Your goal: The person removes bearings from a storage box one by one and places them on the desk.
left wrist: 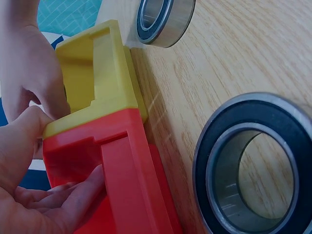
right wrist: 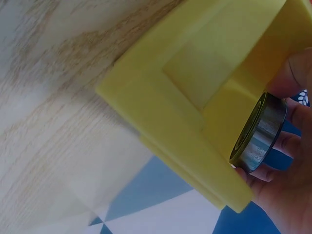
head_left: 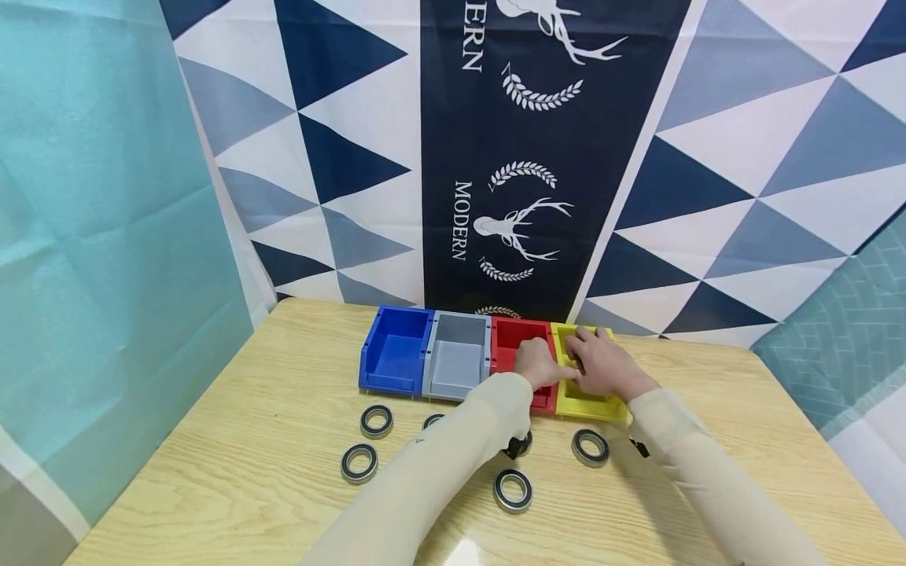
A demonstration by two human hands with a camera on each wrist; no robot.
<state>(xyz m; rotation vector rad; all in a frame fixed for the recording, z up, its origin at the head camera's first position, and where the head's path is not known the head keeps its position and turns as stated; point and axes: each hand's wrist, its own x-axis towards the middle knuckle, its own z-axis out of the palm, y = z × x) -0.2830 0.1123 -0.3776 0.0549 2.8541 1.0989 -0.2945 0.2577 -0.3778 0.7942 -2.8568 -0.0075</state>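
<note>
My right hand (head_left: 605, 365) reaches over the yellow bin (head_left: 591, 406). In the right wrist view its thumb and fingers hold a ball bearing (right wrist: 265, 139), tilted on edge, at the bin's opening. My left hand (head_left: 539, 364) is at the red bin (head_left: 543, 401), holding nothing visible. In the left wrist view its loosely extended fingers (left wrist: 87, 190) dip inside the red bin, and its thumb stretches across to the yellow bin's rim, right by the right hand. The bearing in my right hand is hidden in the head view.
A blue bin (head_left: 396, 358) and a grey bin (head_left: 457, 365) adjoin the red one on the left. Several bearings lie on the wooden table (head_left: 283, 440) in front, including one bearing (head_left: 591, 447) below the yellow bin. Patterned cloth (head_left: 368, 118) hangs behind.
</note>
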